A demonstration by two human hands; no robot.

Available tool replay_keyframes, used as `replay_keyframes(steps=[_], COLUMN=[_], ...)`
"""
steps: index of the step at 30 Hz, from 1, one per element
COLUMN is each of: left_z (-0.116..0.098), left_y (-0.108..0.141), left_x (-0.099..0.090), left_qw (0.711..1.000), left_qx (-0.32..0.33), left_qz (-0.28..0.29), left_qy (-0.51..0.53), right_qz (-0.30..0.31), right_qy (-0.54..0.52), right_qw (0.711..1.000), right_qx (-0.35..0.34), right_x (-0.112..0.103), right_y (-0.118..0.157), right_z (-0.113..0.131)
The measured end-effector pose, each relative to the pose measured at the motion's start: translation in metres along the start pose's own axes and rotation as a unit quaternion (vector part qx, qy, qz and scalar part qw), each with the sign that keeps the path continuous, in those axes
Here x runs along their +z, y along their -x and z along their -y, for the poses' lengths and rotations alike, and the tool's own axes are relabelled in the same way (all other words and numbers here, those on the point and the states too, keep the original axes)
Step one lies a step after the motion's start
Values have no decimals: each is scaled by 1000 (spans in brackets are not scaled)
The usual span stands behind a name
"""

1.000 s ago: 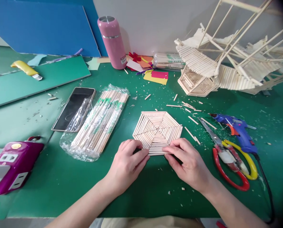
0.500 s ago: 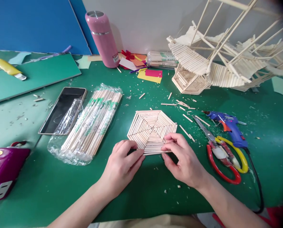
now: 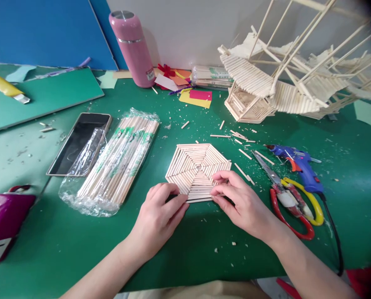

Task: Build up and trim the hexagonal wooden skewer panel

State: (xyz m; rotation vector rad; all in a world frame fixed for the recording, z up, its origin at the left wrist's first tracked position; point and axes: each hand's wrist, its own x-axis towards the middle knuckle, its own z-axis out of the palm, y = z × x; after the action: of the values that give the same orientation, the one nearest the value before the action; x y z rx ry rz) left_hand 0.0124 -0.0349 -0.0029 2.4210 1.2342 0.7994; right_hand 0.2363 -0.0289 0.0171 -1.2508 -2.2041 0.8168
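Observation:
A hexagonal panel of thin wooden sticks (image 3: 199,167) lies flat on the green table, its sticks set in rings around a small centre. At its lower left corner, my left hand (image 3: 162,216) pinches the edge with thumb and forefinger. My right hand (image 3: 239,203) holds the lower right edge, thumb and forefinger closed around the end of the bottom stick. That bottom stick (image 3: 200,200) runs between the two hands along the near edge.
Right of the panel are scissors (image 3: 286,195) and a blue glue gun (image 3: 300,164). Bagged sticks (image 3: 119,160) and a phone (image 3: 79,141) lie left. Behind stand a pink bottle (image 3: 133,50) and a large stick model (image 3: 266,83). A purple power strip (image 3: 9,224) sits at far left.
My right thumb has moved up against the panel's lower edge, closing toward the forefinger. My left hand has hardly moved. The view has shifted slightly.

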Motion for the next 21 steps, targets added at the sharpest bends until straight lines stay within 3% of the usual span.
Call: replay_keyframes(steps=[11,21], left_z=[0,0], left_y=[0,-1], left_x=[0,1], left_qw=[1000,1000], left_qx=[-1,0], left_qz=[-2,-4], left_qy=[0,4], right_qz=[22,-21], right_qy=[12,33], right_qw=[1000,999], right_qx=[-3,-20], right_x=[-5,4], right_y=[-3,6], right_z=[0,1])
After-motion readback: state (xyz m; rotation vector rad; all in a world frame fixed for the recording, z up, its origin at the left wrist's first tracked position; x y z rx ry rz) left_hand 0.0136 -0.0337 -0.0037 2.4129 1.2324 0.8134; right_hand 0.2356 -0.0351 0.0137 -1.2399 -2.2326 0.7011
